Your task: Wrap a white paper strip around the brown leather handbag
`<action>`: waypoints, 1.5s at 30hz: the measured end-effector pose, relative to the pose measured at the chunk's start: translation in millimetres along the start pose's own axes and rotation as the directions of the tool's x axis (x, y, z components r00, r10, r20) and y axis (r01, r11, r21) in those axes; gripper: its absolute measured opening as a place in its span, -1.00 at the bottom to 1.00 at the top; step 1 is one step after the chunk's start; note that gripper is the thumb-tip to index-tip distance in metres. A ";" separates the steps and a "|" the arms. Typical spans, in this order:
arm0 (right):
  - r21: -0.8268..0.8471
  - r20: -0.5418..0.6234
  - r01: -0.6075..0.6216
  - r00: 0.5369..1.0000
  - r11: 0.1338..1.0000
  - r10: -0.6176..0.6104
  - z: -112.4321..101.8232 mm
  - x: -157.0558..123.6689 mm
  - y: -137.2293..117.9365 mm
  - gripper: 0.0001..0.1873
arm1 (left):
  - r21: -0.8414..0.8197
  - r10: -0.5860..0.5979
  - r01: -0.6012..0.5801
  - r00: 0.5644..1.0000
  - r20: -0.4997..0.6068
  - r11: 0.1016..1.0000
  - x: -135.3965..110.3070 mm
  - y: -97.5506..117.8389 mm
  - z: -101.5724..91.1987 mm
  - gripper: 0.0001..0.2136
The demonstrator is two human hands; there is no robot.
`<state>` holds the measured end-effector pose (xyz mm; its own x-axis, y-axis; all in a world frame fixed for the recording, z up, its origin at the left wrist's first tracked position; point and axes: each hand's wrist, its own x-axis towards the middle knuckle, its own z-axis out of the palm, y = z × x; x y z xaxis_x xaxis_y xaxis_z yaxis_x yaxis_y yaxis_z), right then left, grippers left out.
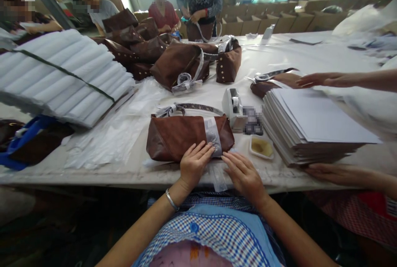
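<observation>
A brown leather handbag (176,136) lies flat near the table's front edge, a strip of pale wrapping (213,134) round its right part. My left hand (194,163) rests on the bag's lower edge, fingers pressed flat on the wrapping. My right hand (243,174) lies just right of it at the table edge, fingers stretched toward the strip's loose clear end (218,178). The bag's wrapped strap (186,109) curves behind it.
A stack of grey card sheets (310,128) sits right, a co-worker's hands (322,80) around it. A tape dispenser (233,107) and small yellow dish (261,147) stand between. White foam rolls (58,74) left; more brown bags (182,62) and people behind.
</observation>
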<state>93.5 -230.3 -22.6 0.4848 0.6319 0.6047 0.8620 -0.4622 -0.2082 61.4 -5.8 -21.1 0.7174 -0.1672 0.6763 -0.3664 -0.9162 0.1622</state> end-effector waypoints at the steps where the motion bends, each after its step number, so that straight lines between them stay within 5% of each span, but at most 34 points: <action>1: 0.019 0.036 0.030 0.999 0.999 -0.031 -4.5 -10.2 -2.7 -0.39 | -0.001 -0.001 0.001 1.000 -0.002 1.000 0.3 0.3 -0.7 -0.68; 7: 0.032 0.218 0.184 0.958 0.982 -0.187 -6.9 -31.1 -13.1 -0.49 | 0.000 0.008 -0.008 1.000 -0.023 1.000 2.8 2.2 -2.5 -0.69; 17: 0.194 -0.114 0.108 0.990 0.975 -0.087 4.4 -0.6 -12.0 -0.54 | 0.021 0.016 -0.016 0.999 -0.035 1.000 1.8 1.9 -0.5 -0.70; 29: 0.145 -0.063 0.222 0.975 0.964 -0.215 -1.2 -14.6 -28.8 -0.68 | 0.002 -0.042 0.042 0.999 -0.018 0.999 3.7 7.0 -1.8 -0.70; 41: 0.138 0.064 0.258 0.961 0.956 -0.269 -7.6 -14.9 -19.6 -0.70 | -0.030 -0.075 0.075 0.997 -0.010 0.997 0.8 6.8 -0.8 -0.70; 45: 0.198 0.028 0.290 0.953 0.937 -0.301 -19.0 5.7 -11.9 -0.76 | -0.026 -0.091 0.091 0.996 -0.006 0.996 -1.0 7.7 0.8 -0.70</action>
<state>83.3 -233.1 -2.1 0.2071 0.7589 0.6174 0.9769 -0.1269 -0.1717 58.3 -12.9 -21.0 0.7443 -0.0810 0.6629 -0.3151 -0.9178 0.2416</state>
